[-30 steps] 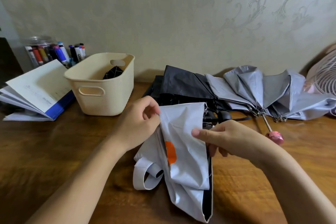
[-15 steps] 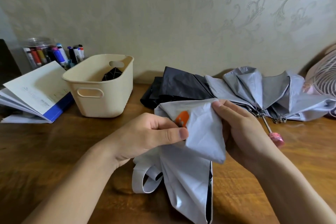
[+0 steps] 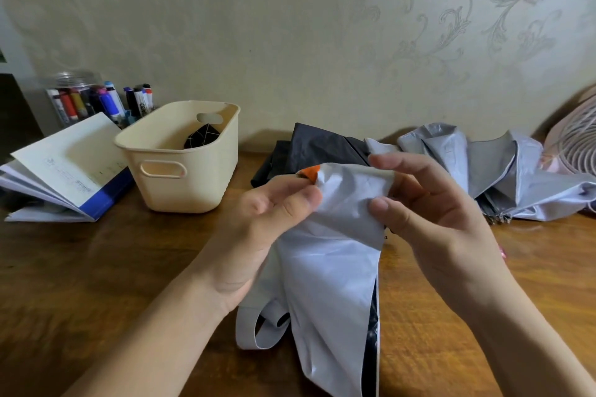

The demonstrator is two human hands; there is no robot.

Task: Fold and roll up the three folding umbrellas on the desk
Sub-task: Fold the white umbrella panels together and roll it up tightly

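We see the white umbrella [image 3: 332, 267] as thin cloth, smooth with a soft satin sheen and creased where it bunches. Its inner side shows black at the edge, and its small orange patch [image 3: 311, 171] looks matt. The grey umbrella [image 3: 483, 167] is similar slick cloth, shinier along its folds, while the black umbrella [image 3: 322, 148] is duller, crinkled cloth. Under them we find the desk [image 3: 96, 267], brown polished wood with the grain showing through a glossy finish. The basket [image 3: 180, 184] is cream plastic, smooth and matt. The booklet [image 3: 64, 158] is matt paper with a blue cover. The wall [image 3: 290, 26] carries pale paper with raised, faintly shimmering scrolls.
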